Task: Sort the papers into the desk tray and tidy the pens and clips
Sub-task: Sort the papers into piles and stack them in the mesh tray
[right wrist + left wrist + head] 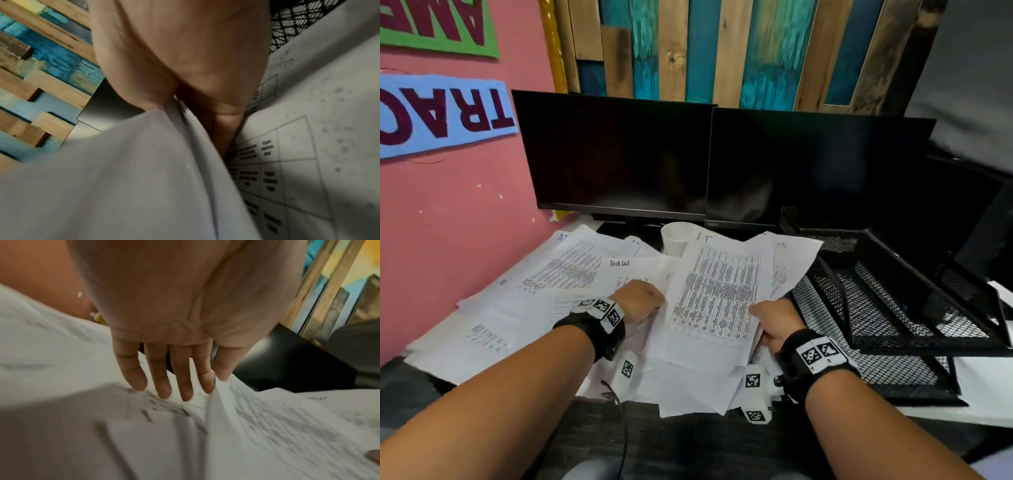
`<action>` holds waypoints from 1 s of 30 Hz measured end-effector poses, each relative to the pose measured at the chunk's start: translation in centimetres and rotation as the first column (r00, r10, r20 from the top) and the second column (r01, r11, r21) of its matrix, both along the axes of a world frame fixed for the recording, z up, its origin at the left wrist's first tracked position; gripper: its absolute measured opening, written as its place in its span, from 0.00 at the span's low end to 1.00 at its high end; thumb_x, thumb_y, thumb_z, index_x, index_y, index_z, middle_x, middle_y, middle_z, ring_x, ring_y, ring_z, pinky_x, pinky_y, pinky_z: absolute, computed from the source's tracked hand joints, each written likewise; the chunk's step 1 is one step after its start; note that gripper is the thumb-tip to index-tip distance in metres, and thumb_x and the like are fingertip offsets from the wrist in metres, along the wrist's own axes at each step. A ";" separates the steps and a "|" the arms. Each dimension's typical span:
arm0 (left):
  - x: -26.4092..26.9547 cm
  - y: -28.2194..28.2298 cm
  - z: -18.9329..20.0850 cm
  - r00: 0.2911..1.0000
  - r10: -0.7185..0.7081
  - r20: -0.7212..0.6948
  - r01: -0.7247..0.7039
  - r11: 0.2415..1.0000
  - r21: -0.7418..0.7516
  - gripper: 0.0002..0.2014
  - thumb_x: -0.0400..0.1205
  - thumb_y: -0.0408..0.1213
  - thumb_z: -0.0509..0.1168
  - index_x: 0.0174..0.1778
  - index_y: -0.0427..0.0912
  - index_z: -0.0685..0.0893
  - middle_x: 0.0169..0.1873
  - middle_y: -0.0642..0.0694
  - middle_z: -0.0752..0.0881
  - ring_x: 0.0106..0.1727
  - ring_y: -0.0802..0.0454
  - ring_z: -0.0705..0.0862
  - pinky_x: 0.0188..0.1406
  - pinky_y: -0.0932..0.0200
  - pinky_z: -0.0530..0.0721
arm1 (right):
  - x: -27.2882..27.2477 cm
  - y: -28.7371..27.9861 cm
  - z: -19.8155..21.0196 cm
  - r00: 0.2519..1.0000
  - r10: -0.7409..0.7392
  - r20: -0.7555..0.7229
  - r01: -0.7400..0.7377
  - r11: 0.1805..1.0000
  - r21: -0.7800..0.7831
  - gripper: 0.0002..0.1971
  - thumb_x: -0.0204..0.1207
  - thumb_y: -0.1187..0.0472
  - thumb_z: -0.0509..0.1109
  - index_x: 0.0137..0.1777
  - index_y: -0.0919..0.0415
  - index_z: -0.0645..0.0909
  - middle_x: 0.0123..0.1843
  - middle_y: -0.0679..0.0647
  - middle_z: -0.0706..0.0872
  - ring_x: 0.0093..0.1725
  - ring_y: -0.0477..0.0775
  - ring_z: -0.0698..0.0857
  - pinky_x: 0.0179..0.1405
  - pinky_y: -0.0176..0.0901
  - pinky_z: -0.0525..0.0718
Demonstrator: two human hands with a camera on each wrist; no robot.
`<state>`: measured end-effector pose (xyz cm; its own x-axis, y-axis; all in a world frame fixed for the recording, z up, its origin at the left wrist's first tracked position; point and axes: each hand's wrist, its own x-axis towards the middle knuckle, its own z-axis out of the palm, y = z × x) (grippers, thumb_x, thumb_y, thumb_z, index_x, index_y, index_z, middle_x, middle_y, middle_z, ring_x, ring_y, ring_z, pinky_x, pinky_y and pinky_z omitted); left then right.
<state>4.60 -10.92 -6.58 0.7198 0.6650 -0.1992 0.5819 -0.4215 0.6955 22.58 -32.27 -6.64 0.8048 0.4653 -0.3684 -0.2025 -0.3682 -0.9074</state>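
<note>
Printed papers lie strewn over the desk. A small stack of sheets topped by a printed table is lifted at a slant in the middle. My right hand grips its right edge, thumb on top, fingers underneath. My left hand is at its left edge; the left wrist view shows thumb and index finger pinching the raised sheet, the other fingertips touching the papers below. The black mesh desk tray stands right of my right hand, its tiers looking bare.
Two dark monitors stand at the back, with a white cup before them. White tagged pen-like pieces and a small black clip lie by the desk's front edge. A pink wall bounds the left.
</note>
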 end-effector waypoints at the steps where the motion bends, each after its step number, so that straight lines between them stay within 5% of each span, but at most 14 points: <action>1: -0.4 0.7 0.0 0.997 0.018 -0.070 -0.013 0.998 0.066 0.05 0.86 0.38 0.66 0.51 0.50 0.86 0.50 0.48 0.85 0.51 0.49 0.83 0.55 0.59 0.78 | 0.2 0.1 -0.3 1.000 0.010 0.009 -0.010 1.000 -0.006 0.16 0.70 0.66 0.73 0.57 0.73 0.85 0.56 0.72 0.89 0.50 0.67 0.89 0.57 0.70 0.90; 3: -1.0 2.5 -0.3 0.975 0.085 -0.205 -0.052 0.985 0.164 0.13 0.85 0.41 0.67 0.65 0.51 0.85 0.65 0.47 0.83 0.66 0.47 0.83 0.66 0.57 0.77 | 0.5 0.0 -0.3 0.999 0.030 0.015 -0.030 0.999 -0.016 0.13 0.69 0.65 0.73 0.53 0.69 0.85 0.60 0.73 0.89 0.51 0.67 0.90 0.57 0.71 0.90; 5: -1.6 3.7 -0.6 0.944 0.143 -0.298 -0.081 0.974 0.212 0.29 0.84 0.44 0.69 0.83 0.48 0.74 0.81 0.46 0.75 0.80 0.44 0.76 0.79 0.52 0.74 | 0.8 0.0 -0.2 0.999 0.045 0.022 -0.045 0.999 -0.023 0.11 0.72 0.66 0.73 0.54 0.66 0.85 0.60 0.72 0.89 0.49 0.64 0.88 0.58 0.69 0.90; 7: -1.7 4.2 -0.9 0.932 0.124 -0.340 -0.045 0.972 0.231 0.38 0.83 0.44 0.72 0.88 0.44 0.64 0.86 0.43 0.69 0.84 0.41 0.70 0.83 0.48 0.70 | 1.1 -0.2 -0.2 0.998 0.050 0.032 -0.049 0.998 -0.030 0.12 0.74 0.67 0.72 0.57 0.68 0.85 0.59 0.72 0.89 0.49 0.64 0.88 0.58 0.68 0.90; 10: -1.1 4.3 -1.3 0.924 0.099 -0.370 -0.001 0.966 0.257 0.45 0.78 0.46 0.78 0.89 0.42 0.62 0.84 0.42 0.72 0.82 0.40 0.73 0.81 0.47 0.73 | 1.9 -0.1 -0.9 0.998 0.048 0.044 -0.046 0.998 -0.034 0.17 0.72 0.66 0.73 0.60 0.72 0.85 0.61 0.72 0.89 0.57 0.71 0.90 0.58 0.70 0.90; 15: -0.2 4.4 -1.2 0.893 0.137 -0.429 0.025 0.936 0.350 0.39 0.78 0.49 0.76 0.85 0.45 0.70 0.78 0.45 0.78 0.77 0.42 0.79 0.76 0.48 0.79 | 1.9 0.3 -1.2 0.999 0.034 -0.010 -0.034 0.999 0.024 0.18 0.75 0.72 0.68 0.63 0.84 0.79 0.64 0.79 0.85 0.65 0.76 0.86 0.64 0.77 0.84; 20: -1.2 5.1 -0.2 0.938 0.235 -0.256 -0.120 0.909 0.398 0.16 0.84 0.45 0.69 0.66 0.45 0.86 0.64 0.43 0.88 0.56 0.43 0.85 0.54 0.54 0.81 | 1.9 -0.1 -0.1 0.998 0.006 -0.056 -0.002 0.998 0.065 0.13 0.79 0.78 0.64 0.61 0.79 0.82 0.61 0.78 0.88 0.55 0.73 0.90 0.54 0.65 0.87; 23: -3.4 5.9 1.7 0.955 0.257 -0.149 -0.180 0.900 0.397 0.11 0.86 0.44 0.67 0.53 0.42 0.90 0.52 0.42 0.91 0.46 0.46 0.85 0.42 0.57 0.79 | 2.0 -0.3 0.1 0.999 -0.005 -0.044 0.007 0.999 0.051 0.13 0.78 0.77 0.64 0.60 0.76 0.83 0.60 0.76 0.88 0.57 0.77 0.90 0.59 0.75 0.85; 26: -6.7 7.6 3.7 0.942 0.334 -0.027 -0.307 0.892 0.331 0.10 0.86 0.43 0.68 0.55 0.42 0.89 0.47 0.41 0.91 0.45 0.42 0.87 0.44 0.55 0.83 | 2.2 0.0 -0.4 1.000 -0.013 -0.004 0.013 0.999 0.032 0.15 0.76 0.71 0.69 0.62 0.76 0.83 0.60 0.74 0.89 0.60 0.75 0.89 0.61 0.75 0.87; 30: -10.8 9.5 5.4 0.860 0.483 0.167 -0.502 0.859 0.097 0.15 0.87 0.39 0.67 0.66 0.35 0.87 0.44 0.40 0.88 0.36 0.45 0.86 0.31 0.54 0.87 | 1.6 0.2 -0.2 0.998 -0.028 -0.048 0.032 0.995 0.092 0.17 0.78 0.76 0.66 0.66 0.82 0.78 0.63 0.78 0.86 0.63 0.76 0.87 0.64 0.79 0.82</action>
